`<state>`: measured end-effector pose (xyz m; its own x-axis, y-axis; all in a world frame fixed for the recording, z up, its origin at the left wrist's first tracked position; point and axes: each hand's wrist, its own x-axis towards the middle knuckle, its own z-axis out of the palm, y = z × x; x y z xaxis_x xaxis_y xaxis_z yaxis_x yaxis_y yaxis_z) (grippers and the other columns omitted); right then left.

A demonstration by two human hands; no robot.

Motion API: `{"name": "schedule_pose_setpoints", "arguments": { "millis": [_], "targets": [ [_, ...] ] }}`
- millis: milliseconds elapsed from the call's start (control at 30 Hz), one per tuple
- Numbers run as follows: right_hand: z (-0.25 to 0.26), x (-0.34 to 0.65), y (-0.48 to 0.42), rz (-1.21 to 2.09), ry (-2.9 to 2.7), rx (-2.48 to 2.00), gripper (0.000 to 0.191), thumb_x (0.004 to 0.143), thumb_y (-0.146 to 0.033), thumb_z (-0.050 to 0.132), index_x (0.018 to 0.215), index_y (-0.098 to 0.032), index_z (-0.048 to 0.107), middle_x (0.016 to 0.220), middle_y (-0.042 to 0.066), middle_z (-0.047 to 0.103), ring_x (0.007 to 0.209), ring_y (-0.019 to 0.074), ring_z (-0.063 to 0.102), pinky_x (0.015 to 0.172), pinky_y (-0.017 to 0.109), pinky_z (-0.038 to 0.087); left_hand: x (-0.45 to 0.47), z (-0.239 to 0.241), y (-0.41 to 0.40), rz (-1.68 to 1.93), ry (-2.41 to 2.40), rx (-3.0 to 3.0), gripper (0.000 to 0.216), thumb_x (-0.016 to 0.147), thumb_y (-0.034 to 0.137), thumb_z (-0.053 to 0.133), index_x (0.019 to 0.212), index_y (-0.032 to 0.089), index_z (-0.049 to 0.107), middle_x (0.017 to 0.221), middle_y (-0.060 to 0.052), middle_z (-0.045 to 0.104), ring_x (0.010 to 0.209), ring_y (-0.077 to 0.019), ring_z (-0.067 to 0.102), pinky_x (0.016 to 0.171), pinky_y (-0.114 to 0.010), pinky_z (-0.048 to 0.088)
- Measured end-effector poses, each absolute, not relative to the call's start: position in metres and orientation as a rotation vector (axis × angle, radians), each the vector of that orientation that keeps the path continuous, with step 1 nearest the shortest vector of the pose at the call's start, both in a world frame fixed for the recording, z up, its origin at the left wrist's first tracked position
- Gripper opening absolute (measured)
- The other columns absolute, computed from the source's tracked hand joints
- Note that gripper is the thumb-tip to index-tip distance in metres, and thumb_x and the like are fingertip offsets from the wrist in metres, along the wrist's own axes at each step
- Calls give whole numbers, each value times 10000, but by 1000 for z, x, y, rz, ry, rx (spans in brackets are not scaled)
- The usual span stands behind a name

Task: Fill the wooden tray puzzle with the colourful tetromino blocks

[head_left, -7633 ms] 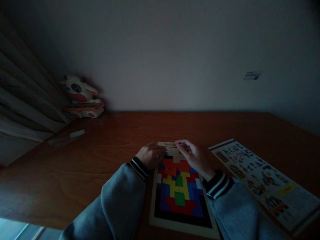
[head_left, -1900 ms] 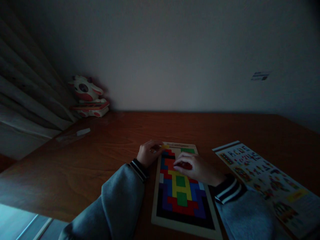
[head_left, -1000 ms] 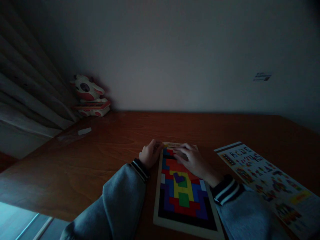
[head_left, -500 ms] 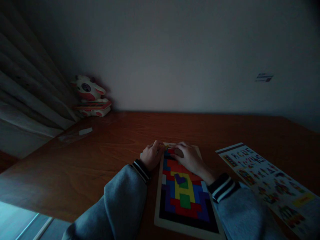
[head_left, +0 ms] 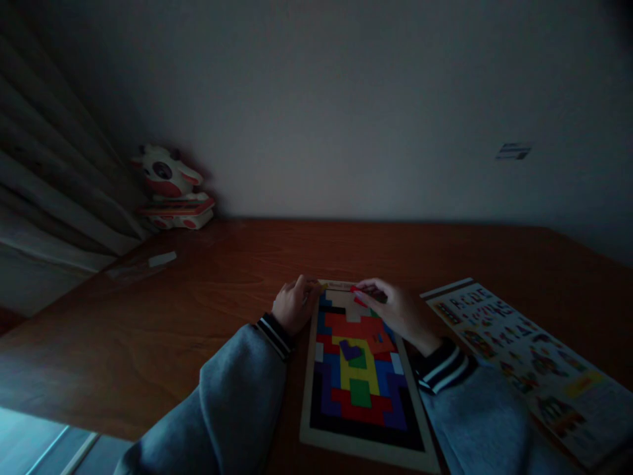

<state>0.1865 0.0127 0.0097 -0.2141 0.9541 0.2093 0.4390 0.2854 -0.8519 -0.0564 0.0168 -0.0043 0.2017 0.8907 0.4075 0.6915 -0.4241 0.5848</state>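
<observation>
A wooden puzzle board (head_left: 363, 451) lies lengthwise before me, filled with coloured block pieces except for a bare patch near its far end. My right hand (head_left: 395, 309) is over the far right part, pinching a red puzzle piece (head_left: 360, 301) between thumb and fingers. At the far left corner, my left hand (head_left: 295, 305) is closed, with a small yellow puzzle piece (head_left: 323, 286) at its fingertips. A purple piece (head_left: 351, 350) lies loose on top of the yellow and green pieces. An orange piece (head_left: 380, 341) sits askew on the board's right side.
A printed pattern sheet (head_left: 524, 356) lies on the wooden table (head_left: 277, 254) to the right. A toy cow with a keyboard (head_left: 173, 188) stands at the back left, near a curtain (head_left: 54, 152). A pale strip (head_left: 163, 259) lies at the table's left.
My right hand has lifted the red piece and drawn it to the right, uncovering the bare patch at the board's far end. The left hand stays at the corner. The view has shifted slightly.
</observation>
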Motion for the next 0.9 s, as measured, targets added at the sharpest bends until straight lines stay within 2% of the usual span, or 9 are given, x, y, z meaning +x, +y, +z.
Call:
{"name": "schedule_pose_setpoints", "arguments": {
  "millis": [133,267,333,467,600,667,767,900],
  "targets": [
    [9,183,9,1033,-1719,-1196,254,863,-460,649,957,-224,659,961,43,733,883,179,695,811,341,555,-52,-4,13,1207,1276,1899,225,945,412,574,953,192,624,921,-59,732,823,-178,699,745,-286,559],
    [11,171,4,1103,-1656,-1151,262,839,-474,671,918,-224,673,916,35,740,830,173,697,763,322,560,-43,1,6,1184,887,1664,304,878,454,668,898,151,662,1088,-122,724,992,-217,702,883,-350,573],
    [14,166,1,1100,-1638,-1126,259,833,-474,676,905,-226,696,925,38,749,854,180,703,786,330,561,-39,3,2,1133,810,1639,304,858,448,696,875,144,688,1080,-127,735,1014,-230,701,923,-379,565],
    [22,161,-4,1107,-1636,-1106,277,832,-491,678,926,-238,736,973,47,769,929,204,712,858,367,558,-35,3,-3,1038,860,1656,292,834,454,719,877,167,742,952,-88,771,893,-221,728,859,-367,591],
    [30,175,-2,1109,-1770,-1098,289,896,-494,606,1021,-269,740,1086,40,754,1013,198,692,907,367,531,-37,-1,1,1081,966,1608,306,825,468,719,899,173,753,933,-71,777,877,-219,732,850,-357,596],
    [30,190,2,1078,-1916,-1193,314,893,-508,614,1074,-278,725,1050,38,752,919,187,697,826,344,539,-39,-3,6,1166,996,1554,325,823,472,720,915,161,741,952,-79,774,888,-217,730,861,-358,593],
    [27,212,8,945,-2166,-1269,384,763,-551,745,1006,-254,737,886,18,719,743,168,645,664,292,506,-42,-5,12,1255,1053,1482,367,828,497,707,927,144,714,956,-94,767,882,-209,729,850,-357,594],
    [28,216,7,799,-2357,-1246,266,862,-509,653,956,-282,755,931,24,682,835,181,636,727,306,491,-43,-8,15,1250,1082,1460,383,833,511,696,932,141,688,950,-97,764,873,-207,728,825,-353,594]
  ]
}}
